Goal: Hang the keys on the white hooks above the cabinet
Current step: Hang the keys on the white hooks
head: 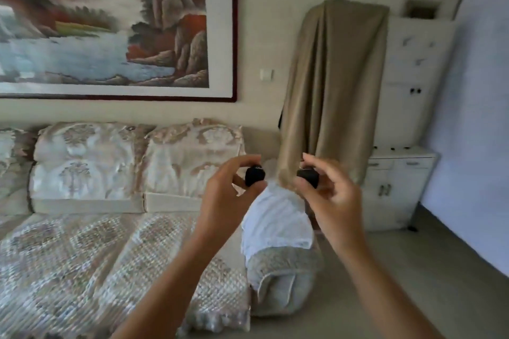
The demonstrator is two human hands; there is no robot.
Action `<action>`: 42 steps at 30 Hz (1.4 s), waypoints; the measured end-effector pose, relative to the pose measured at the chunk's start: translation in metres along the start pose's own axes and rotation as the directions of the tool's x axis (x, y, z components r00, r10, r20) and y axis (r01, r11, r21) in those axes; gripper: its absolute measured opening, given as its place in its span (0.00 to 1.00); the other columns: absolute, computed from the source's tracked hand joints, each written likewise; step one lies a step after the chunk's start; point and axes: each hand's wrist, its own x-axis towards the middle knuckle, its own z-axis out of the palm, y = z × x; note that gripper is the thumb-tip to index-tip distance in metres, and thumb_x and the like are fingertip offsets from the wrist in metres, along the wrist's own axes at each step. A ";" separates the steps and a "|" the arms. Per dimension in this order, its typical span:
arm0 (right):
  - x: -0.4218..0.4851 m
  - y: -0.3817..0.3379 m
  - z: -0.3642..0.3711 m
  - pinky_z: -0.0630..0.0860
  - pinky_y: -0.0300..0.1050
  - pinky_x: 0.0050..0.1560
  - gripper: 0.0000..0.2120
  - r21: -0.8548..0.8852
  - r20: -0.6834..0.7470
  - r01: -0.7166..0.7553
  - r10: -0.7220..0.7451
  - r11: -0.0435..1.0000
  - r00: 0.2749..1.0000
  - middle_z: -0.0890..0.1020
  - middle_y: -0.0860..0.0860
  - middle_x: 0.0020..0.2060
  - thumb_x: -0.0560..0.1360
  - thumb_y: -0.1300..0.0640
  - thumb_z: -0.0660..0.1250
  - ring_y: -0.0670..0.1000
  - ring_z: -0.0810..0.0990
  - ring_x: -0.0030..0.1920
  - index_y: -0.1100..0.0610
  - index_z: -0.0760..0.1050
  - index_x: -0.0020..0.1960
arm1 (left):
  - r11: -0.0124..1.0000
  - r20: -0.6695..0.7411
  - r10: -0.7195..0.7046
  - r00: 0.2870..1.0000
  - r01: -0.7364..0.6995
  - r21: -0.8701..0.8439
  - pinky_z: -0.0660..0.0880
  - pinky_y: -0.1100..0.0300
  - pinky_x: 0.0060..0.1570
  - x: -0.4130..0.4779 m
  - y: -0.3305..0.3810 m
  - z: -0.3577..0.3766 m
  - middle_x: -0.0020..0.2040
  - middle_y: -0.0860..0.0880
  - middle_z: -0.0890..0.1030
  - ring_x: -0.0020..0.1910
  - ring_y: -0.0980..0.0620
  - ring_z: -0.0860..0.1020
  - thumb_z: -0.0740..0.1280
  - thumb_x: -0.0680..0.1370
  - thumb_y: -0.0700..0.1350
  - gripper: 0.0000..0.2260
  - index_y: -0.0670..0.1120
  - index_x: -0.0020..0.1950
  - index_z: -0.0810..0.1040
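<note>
My left hand (230,195) is raised in front of me and pinches a small black key fob (254,175) between thumb and fingers. My right hand (330,195) is level with it and pinches a second black key fob (308,175). The two fobs are apart, about a hand's width between them. At the far right stands the white cabinet (396,190), with a white wall panel above it carrying white hooks (420,62). Both hands are well short of the cabinet and left of it.
A sofa (110,228) with patterned cushions runs along the left under a large framed landscape painting (110,22). A beige cloth (333,85) drapes a tall object beside the cabinet. A white-covered sofa arm (278,228) sits below my hands. Bare floor (413,270) leads to the cabinet.
</note>
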 end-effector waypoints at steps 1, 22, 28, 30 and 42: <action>0.000 0.006 -0.027 0.78 0.37 0.48 0.18 -0.032 -0.012 0.008 -0.008 0.999 1.000 0.82 0.49 0.52 0.70 0.65 0.73 0.46 0.81 0.51 0.50 0.78 0.57 | 1.000 0.016 0.002 1.000 -0.002 -0.024 0.75 0.63 0.34 -0.002 0.010 0.025 0.51 0.60 0.81 0.34 0.58 0.78 0.74 0.71 0.42 0.17 0.57 0.57 0.78; 0.081 0.144 -0.357 0.73 0.29 0.43 0.14 -0.379 -0.283 -0.049 -0.066 0.924 0.957 0.81 0.47 0.52 0.71 0.65 0.72 0.45 0.80 0.50 0.58 0.78 0.57 | 0.938 0.321 0.214 0.922 -0.103 -0.330 0.81 0.52 0.39 0.072 0.096 0.422 0.54 0.59 0.80 0.39 0.54 0.80 0.74 0.72 0.44 0.18 0.57 0.59 0.76; 0.151 0.218 -0.408 0.73 0.29 0.42 0.15 -0.457 -0.277 -0.053 -0.085 0.888 0.957 0.81 0.49 0.51 0.71 0.59 0.71 0.46 0.80 0.49 0.58 0.78 0.57 | 0.922 0.337 0.273 0.901 -0.144 -0.359 0.80 0.55 0.40 0.142 0.087 0.522 0.55 0.65 0.76 0.39 0.57 0.79 0.73 0.72 0.44 0.18 0.57 0.59 0.76; 0.172 0.238 -0.424 0.74 0.28 0.42 0.16 -0.467 -0.301 -0.069 -0.085 0.881 0.950 0.81 0.50 0.52 0.71 0.58 0.70 0.45 0.80 0.51 0.58 0.78 0.58 | 0.917 0.349 0.280 0.894 -0.142 -0.372 0.80 0.56 0.39 0.164 0.084 0.551 0.55 0.63 0.77 0.39 0.57 0.79 0.73 0.73 0.43 0.18 0.56 0.60 0.76; 0.281 0.400 -0.529 0.74 0.29 0.42 0.15 -0.443 -0.305 -0.096 -0.050 0.891 0.951 0.80 0.50 0.52 0.72 0.60 0.72 0.45 0.79 0.51 0.56 0.78 0.58 | 0.930 0.349 0.244 0.905 -0.116 -0.348 0.80 0.56 0.39 0.268 0.052 0.738 0.54 0.60 0.79 0.41 0.57 0.79 0.73 0.72 0.43 0.17 0.57 0.58 0.76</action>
